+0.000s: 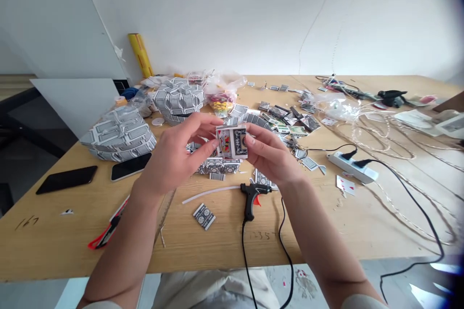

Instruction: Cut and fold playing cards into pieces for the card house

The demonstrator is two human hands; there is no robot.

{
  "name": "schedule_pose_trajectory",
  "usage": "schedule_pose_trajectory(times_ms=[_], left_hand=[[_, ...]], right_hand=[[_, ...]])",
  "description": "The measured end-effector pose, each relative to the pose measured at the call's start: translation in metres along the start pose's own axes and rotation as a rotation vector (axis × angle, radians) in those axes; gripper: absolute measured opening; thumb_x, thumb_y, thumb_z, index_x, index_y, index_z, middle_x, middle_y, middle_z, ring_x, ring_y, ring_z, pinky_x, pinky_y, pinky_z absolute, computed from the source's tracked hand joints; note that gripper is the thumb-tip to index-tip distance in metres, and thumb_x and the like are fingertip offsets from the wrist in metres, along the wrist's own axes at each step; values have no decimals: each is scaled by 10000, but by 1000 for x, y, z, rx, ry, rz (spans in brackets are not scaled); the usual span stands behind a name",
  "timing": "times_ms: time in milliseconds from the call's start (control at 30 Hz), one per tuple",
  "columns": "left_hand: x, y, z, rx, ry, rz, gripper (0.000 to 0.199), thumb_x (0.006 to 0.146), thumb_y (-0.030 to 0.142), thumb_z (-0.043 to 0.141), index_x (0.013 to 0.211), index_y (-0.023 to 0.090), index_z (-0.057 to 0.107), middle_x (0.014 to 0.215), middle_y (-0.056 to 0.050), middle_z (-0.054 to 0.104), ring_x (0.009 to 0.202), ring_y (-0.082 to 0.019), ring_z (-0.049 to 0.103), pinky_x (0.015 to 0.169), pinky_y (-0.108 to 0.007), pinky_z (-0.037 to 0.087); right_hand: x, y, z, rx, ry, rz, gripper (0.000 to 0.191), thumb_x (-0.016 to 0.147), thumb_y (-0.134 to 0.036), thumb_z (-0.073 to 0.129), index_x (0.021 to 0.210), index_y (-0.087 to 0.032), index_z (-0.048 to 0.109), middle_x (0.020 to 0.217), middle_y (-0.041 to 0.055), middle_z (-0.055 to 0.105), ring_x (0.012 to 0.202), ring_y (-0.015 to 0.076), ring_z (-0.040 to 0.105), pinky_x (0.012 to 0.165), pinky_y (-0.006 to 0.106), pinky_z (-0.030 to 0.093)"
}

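"Card piece (pixel 232 143): where is it?"

"Between the left hand (pixel 181 150) and right hand (pixel 271 154), both partly closed, pinching opposite sides."

"Best grip?"

"Light and even, so the edges likely stay square."

Remotely, I see a black glue gun (pixel 250 203) with a red trigger (pixel 257 200), beyond it a white card piece (pixel 227 144) printed red, yellow and black, and right of it a white power strip (pixel 350 166).

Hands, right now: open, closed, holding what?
Left hand: closed, holding the folded playing-card piece by its left side.
Right hand: closed, holding the same piece by its right side.
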State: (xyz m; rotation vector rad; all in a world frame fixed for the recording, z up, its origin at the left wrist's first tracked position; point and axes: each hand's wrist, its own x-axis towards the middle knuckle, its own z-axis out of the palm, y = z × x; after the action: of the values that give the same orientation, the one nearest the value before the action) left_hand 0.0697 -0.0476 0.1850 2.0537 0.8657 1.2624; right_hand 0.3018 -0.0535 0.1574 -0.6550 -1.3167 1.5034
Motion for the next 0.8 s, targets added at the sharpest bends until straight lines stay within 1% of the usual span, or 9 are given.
schedule_pose_trajectory(times_ms=[100, 200, 267, 333, 433, 500, 633, 733, 800], left_hand=[[0, 0, -2, 84, 11, 67, 272, 978, 248, 763, 1250, 238, 770, 1131, -51, 799, 1010, -233, 775, 916, -356, 657], [-1, 2, -4, 189, 19, 180, 322, 981, 207, 738, 1295, 269, 773, 1286, -63, 766, 1181, -278, 737, 1062, -431, 624], [-1, 5, -5, 216, -22, 241, 430, 952, 227, 783, 1375, 294, 744, 1418, -71, 717, 1341, -327, 669, 1206, -505, 540], [-2, 7, -4, 204, -77, 256, 610, 869, 301, 893, 1449, 310, 701, 1496, -83, 670, 1430, -378, 609, 1279, -563, 470], [-3, 6, 0, 208, -101, 257, 874, 726, 386, 1010, 1516, 318, 644, 1536, -105, 626, 1465, -432, 570, 1298, -605, 447], [-2, 3, 4, 283, -92, 299, 936, 739, 385, 1004, 1570, 321, 579, 1544, -118, 608, 1462, -436, 568, 1291, -616, 448], [-2, -1, 8, 466, -71, 417, 798, 898, 341, 881, 1596, 288, 496, 1474, -146, 629, 1393, -389, 621, 1213, -580, 518], [-2, 2, 8, 541, -45, 457, 627, 976, 276, 791, 1539, 242, 518, 1409, -153, 649, 1339, -350, 653, 1162, -549, 557], [-3, 4, 9, 562, -36, 470, 593, 989, 240, 767, 1527, 213, 519, 1400, -159, 648, 1333, -337, 653, 1154, -536, 564]], right_hand=[[1, 3, 0, 17, -15, 11, 342, 905, -505, 842, 1084, -264, 680, 1077, 64, 755, 982, 253, 748, 910, 437, 657], [2, 7, 0, 36, 16, 17, 319, 911, -489, 846, 1065, -260, 687, 1052, 60, 735, 943, 238, 732, 882, 417, 647], [2, 8, -1, 30, 39, 19, 296, 927, -484, 832, 1048, -258, 684, 1010, 52, 715, 898, 223, 715, 845, 399, 640], [2, 9, -1, 28, 49, 18, 283, 938, -482, 821, 1036, -257, 679, 968, 40, 693, 863, 210, 697, 822, 388, 635], [1, 7, 1, 70, 61, 19, 300, 915, -483, 850, 1008, -251, 685, 937, 27, 671, 837, 193, 678, 814, 367, 630], [0, 5, 4, 118, 67, 33, 308, 886, -468, 888, 980, -242, 701, 914, 19, 662, 817, 175, 664, 796, 332, 621], [-3, 4, 11, 188, 77, 49, 295, 852, -429, 931, 932, -235, 725, 887, 9, 661, 786, 152, 635, 716, 271, 592], [-5, 5, 13, 208, 88, 53, 279, 877, -425, 913, 942, -224, 730, 926, 15, 683, 818, 147, 644, 738, 258, 588], [-7, 5, 13, 208, 90, 48, 266, 897, -421, 898, 954, -222, 730, 936, 10, 686, 829, 138, 649, 760, 252, 581]])
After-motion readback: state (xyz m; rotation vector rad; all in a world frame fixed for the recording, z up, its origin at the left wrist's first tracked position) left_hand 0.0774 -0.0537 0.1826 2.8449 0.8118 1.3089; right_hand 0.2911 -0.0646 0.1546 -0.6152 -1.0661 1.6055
